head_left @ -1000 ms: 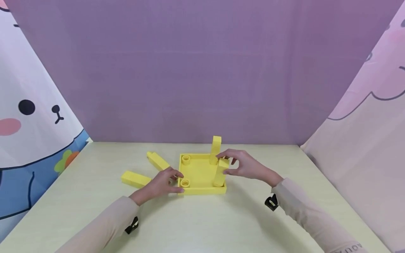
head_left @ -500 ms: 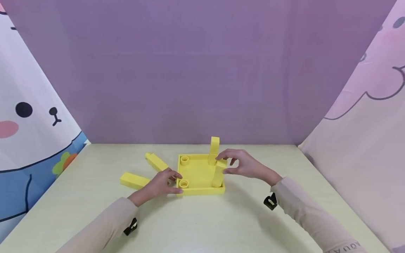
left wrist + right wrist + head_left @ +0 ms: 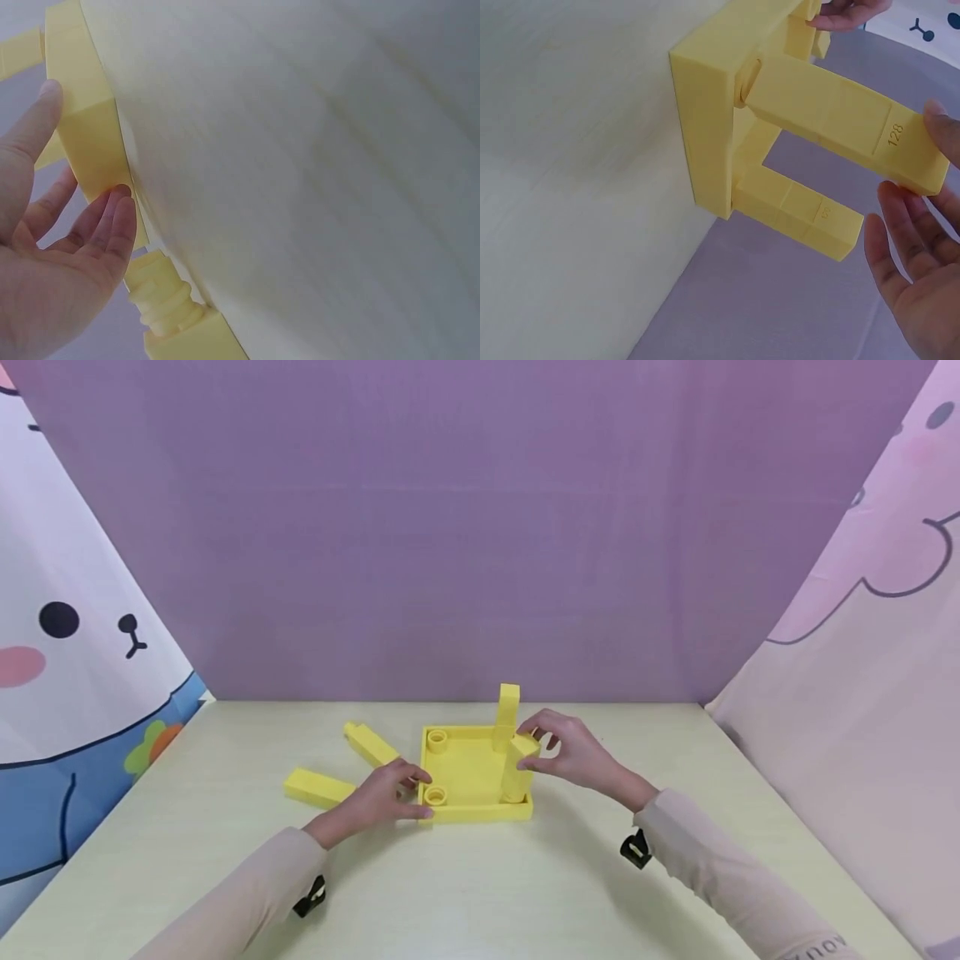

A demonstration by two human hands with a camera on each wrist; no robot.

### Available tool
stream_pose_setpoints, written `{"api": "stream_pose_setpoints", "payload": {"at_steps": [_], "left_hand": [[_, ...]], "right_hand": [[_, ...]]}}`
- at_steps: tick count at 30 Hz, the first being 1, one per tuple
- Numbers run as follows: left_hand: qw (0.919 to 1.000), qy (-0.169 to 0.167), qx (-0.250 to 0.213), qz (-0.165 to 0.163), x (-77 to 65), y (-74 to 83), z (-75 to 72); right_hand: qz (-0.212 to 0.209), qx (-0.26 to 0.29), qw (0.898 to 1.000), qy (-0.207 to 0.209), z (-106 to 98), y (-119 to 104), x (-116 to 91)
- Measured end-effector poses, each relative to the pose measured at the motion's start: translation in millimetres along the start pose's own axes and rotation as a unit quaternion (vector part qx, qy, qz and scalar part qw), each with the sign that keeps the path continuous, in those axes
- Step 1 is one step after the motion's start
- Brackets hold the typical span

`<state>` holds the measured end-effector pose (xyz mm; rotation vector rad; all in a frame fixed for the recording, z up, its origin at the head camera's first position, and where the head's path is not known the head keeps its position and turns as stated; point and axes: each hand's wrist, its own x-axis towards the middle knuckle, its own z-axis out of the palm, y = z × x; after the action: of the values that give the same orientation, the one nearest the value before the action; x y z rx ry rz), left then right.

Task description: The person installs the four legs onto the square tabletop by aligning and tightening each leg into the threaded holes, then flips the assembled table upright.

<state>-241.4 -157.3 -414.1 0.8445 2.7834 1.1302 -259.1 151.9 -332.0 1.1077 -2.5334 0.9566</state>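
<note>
A square yellow tabletop (image 3: 472,768) with a raised rim lies upside down, round sockets (image 3: 437,796) showing at its two left corners. My left hand (image 3: 378,793) grips its near left corner, thumb on the front side and fingers along the left edge. At the near right corner stands a square yellow table leg (image 3: 825,109) marked 128. My right hand (image 3: 573,752) pinches that leg near its top, thumb against one face. In the right wrist view, a narrow gap shows at the leg's base. Another leg (image 3: 507,714) rises upright from the far right corner.
Two loose yellow legs, one nearer (image 3: 318,787) and one farther (image 3: 371,743), lie left of the tabletop. A threaded leg end (image 3: 165,296) shows in the left wrist view. Behind the pale table (image 3: 480,893) hangs a purple cloth (image 3: 450,527).
My right hand has turned the near right leg, so an edge now faces forward, and has shifted slightly left. My left hand keeps its grip. The head view has moved a little.
</note>
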Motion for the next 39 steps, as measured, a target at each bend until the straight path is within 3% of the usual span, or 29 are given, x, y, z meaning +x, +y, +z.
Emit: {"api": "stream_pose_setpoints", "payload": {"at_steps": [8, 21, 39], "left_hand": [[1.0000, 0.002, 0.004, 0.003, 0.8, -1.1, 1.0], [1.0000, -0.002, 0.002, 0.004, 1.6, 3.5, -4.4], [0.9999, -0.008, 0.003, -0.007, -0.1, 5.1, -3.1]], "right_hand": [[0.005, 0.002, 1.000, -0.011, -0.2, 2.9, -0.7], [-0.060, 0.023, 0.997, -0.037, -9.9, 4.5, 6.4], [-0.034, -0.014, 0.999, 0.034, 3.2, 1.2, -1.0]]}}
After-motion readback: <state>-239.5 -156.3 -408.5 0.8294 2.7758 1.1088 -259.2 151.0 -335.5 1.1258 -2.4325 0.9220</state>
